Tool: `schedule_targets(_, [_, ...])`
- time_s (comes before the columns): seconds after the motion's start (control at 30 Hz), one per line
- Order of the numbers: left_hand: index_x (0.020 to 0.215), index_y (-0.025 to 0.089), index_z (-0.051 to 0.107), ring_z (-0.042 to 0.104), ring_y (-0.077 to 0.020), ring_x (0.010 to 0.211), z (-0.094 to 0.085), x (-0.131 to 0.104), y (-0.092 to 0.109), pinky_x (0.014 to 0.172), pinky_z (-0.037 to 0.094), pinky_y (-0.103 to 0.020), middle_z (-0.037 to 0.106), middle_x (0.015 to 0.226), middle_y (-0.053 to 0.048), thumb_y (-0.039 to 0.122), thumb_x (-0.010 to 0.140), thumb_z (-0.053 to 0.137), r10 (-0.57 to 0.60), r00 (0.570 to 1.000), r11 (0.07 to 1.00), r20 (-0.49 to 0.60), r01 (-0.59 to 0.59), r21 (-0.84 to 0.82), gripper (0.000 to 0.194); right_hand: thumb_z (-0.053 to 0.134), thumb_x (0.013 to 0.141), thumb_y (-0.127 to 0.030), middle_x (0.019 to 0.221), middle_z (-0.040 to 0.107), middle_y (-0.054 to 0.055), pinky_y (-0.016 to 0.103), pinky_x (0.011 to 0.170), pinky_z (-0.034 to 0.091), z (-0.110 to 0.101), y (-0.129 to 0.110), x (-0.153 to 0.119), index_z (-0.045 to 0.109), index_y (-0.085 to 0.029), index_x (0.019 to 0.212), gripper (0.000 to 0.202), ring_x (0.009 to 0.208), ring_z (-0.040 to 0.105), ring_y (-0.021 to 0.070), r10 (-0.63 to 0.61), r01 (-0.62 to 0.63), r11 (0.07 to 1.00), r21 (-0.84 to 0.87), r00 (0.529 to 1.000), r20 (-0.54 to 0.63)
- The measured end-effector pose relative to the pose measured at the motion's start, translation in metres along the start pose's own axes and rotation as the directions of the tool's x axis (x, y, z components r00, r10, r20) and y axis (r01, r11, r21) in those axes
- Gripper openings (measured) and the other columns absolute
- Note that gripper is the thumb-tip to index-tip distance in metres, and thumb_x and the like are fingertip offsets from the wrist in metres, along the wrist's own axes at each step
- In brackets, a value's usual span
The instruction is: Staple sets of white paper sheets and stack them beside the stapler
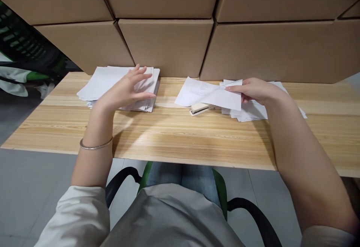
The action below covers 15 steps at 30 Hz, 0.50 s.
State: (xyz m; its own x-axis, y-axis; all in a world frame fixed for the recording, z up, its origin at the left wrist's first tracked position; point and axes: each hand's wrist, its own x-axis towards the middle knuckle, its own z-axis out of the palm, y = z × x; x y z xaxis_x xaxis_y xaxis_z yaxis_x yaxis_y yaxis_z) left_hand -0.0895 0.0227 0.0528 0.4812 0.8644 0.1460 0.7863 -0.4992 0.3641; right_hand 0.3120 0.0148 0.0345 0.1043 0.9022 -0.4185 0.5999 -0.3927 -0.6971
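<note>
My left hand (pixel 128 89), fingers spread, is over the right part of a thick stack of white paper (pixel 104 80) on the left of the wooden table. Between the thumb and fingers of my right hand (pixel 253 89) is a white sheet (pixel 208 92), held by its right end and reaching out to the left. Partly under that sheet lies a cream stapler (pixel 199 108). A looser pile of white papers (pixel 251 112) rests beneath and around my right hand.
Stacked cardboard boxes (pixel 165 46) form a wall along the back of the wooden table (pixel 180 138). A dark basket-like object (pixel 19 33) and white cloth stand at the far left. Chair armrests (pixel 253 211) flank my lap.
</note>
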Motion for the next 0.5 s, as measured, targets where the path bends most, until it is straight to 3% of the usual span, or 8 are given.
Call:
schedule_targets(0.1, [0.142,0.025,0.052,0.030,-0.0348,0.147,-0.010,-0.009,-0.011,0.119,0.028,-0.050,0.036,0.159,-0.010,0.073,0.073,0.065,-0.216,0.972,0.976,0.095,0.216,0.015,0.085,0.070,0.084,-0.026,0.063,0.058,0.003,0.021,0.051,0.042,-0.002,0.005,0.008,0.058,-0.014,0.072,0.020,0.055,0.052,0.0083,0.030,-0.028,0.998,0.058,0.999,-0.029])
schedule_targets(0.17, [0.139,0.028,0.056,0.039,-0.0340,0.143,-0.012,-0.011,-0.016,0.116,0.032,-0.049,0.040,0.157,-0.008,0.071,0.070,0.068,-0.274,0.952,0.962,0.136,0.272,0.033,0.082,0.070,0.083,-0.024,0.070,0.061,0.003,0.022,0.053,0.044,-0.002,0.006,0.009,0.060,-0.015,0.078,0.015,0.058,0.053,0.0089,-0.001,0.003,0.996,0.091,1.000,-0.023])
schedule_targets(0.23, [0.134,0.029,0.060,0.044,-0.0337,0.138,-0.013,-0.012,-0.019,0.114,0.035,-0.051,0.045,0.154,-0.007,0.069,0.069,0.070,-0.281,0.950,0.960,0.135,0.280,0.033,0.077,0.071,0.083,-0.023,0.079,0.065,0.004,0.023,0.055,0.044,-0.002,0.005,0.004,0.063,-0.016,0.086,0.011,0.061,0.054,0.0093,-0.118,0.120,0.979,0.166,0.993,-0.020])
schedule_targets(0.33, [0.130,0.030,0.064,0.048,-0.0335,0.136,-0.014,-0.012,-0.023,0.111,0.037,-0.053,0.052,0.148,-0.009,0.064,0.067,0.074,-0.263,0.957,0.965,0.120,0.263,0.019,0.072,0.071,0.082,-0.023,0.102,0.071,0.007,0.024,0.070,0.048,-0.003,0.001,-0.009,0.069,-0.019,0.098,0.016,0.079,0.061,0.0117,-0.344,0.328,0.874,0.359,0.939,-0.021])
schedule_targets(0.43, [0.127,0.030,0.066,0.050,-0.0335,0.135,-0.017,-0.014,-0.027,0.108,0.041,-0.052,0.056,0.144,-0.011,0.063,0.068,0.074,-0.242,0.961,0.969,0.131,0.245,-0.012,0.068,0.067,0.083,-0.022,0.123,0.068,0.005,0.028,0.084,0.049,-0.001,0.000,-0.017,0.070,-0.024,0.108,0.025,0.101,0.064,0.0149,-0.450,0.392,0.741,0.545,0.892,-0.031])
schedule_targets(0.5, [0.123,0.032,0.068,0.051,-0.0324,0.134,-0.019,-0.016,-0.030,0.107,0.042,-0.050,0.057,0.143,-0.009,0.062,0.069,0.074,-0.241,0.962,0.968,0.131,0.249,-0.044,0.062,0.065,0.083,-0.023,0.126,0.067,0.005,0.029,0.086,0.049,0.000,0.001,-0.014,0.071,-0.024,0.110,0.027,0.103,0.064,0.0157,-0.440,0.379,0.711,0.592,0.897,-0.045])
